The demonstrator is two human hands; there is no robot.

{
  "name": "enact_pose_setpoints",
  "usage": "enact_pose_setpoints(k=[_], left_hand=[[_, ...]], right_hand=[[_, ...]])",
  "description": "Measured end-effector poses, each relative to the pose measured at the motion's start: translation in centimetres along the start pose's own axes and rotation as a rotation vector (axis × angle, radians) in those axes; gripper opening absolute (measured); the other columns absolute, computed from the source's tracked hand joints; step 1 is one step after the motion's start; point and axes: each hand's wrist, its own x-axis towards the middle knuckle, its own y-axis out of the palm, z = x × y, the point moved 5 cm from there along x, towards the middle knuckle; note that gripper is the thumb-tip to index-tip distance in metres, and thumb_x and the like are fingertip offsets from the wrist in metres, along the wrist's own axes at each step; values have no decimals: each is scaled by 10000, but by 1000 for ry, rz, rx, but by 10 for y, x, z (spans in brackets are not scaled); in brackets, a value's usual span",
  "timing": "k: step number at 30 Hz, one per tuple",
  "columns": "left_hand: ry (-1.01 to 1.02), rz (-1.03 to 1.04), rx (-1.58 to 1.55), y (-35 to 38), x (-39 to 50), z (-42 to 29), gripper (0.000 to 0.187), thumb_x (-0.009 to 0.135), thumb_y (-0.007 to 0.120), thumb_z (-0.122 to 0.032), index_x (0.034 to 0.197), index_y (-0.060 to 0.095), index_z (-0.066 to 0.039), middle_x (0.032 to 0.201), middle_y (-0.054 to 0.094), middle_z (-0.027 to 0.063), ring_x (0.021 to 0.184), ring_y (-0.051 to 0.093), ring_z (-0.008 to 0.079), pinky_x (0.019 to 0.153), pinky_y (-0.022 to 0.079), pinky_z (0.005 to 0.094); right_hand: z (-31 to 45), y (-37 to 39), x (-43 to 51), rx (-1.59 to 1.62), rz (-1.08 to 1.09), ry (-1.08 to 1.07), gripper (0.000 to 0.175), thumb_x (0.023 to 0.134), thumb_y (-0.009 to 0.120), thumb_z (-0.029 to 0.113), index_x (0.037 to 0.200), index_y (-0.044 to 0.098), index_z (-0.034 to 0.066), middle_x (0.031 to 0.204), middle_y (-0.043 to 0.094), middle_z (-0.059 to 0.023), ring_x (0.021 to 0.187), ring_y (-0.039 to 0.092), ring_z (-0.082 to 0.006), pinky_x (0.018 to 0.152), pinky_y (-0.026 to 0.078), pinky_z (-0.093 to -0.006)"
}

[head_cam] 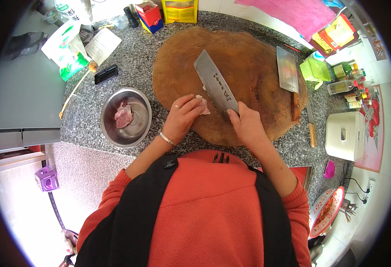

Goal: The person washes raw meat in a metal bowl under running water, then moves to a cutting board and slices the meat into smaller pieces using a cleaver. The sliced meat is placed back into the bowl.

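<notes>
My right hand (247,124) grips a cleaver by its handle, which my palm hides. The broad steel blade of the cleaver (216,81) points up and left over a large round-edged wooden chopping board (178,56). Just left of the blade, my left hand (183,115), with a ring and a bracelet, has its fingertips on a small piece of pale meat (202,105). A tiny scrap lies by the blade's edge. To the left, a steel bowl (143,129) holds a chunk of pink raw meat (123,116).
A second cleaver (286,69) lies on the board's right side, and a small knife (311,125) on the granite counter beside it. Bottles (342,86), a green container (315,69) and a cream-coloured box (344,136) stand right. A black phone-like object (106,74) lies above the bowl.
</notes>
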Motion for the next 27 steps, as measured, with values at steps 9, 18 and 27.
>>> enact_pose_setpoints(k=[9,18,27], left_hand=[[31,-9,-65,2,-2,4,347,737,699,-43,1081,656,-39,1108,640,75,1013,600,266,871,494,366],[29,-23,-83,10,8,4,256,758,708,-70,1007,658,-45,1021,642,75,890,604,259,793,498,363],[-17,-40,-53,14,5,8,243,760,722,-75,993,661,-41,1036,648,95,906,606,280,807,500,371]], right_hand=[[21,0,-14,-215,26,-105,215,975,524,232,924,476,29,778,629,-245,731,624,-453,657,500,-534],[27,-9,-43,-352,115,-150,173,986,490,202,941,473,36,786,622,-210,697,637,-416,611,526,-487],[30,8,-18,-427,223,-129,161,952,510,164,978,527,6,833,643,-213,724,661,-387,635,542,-467]])
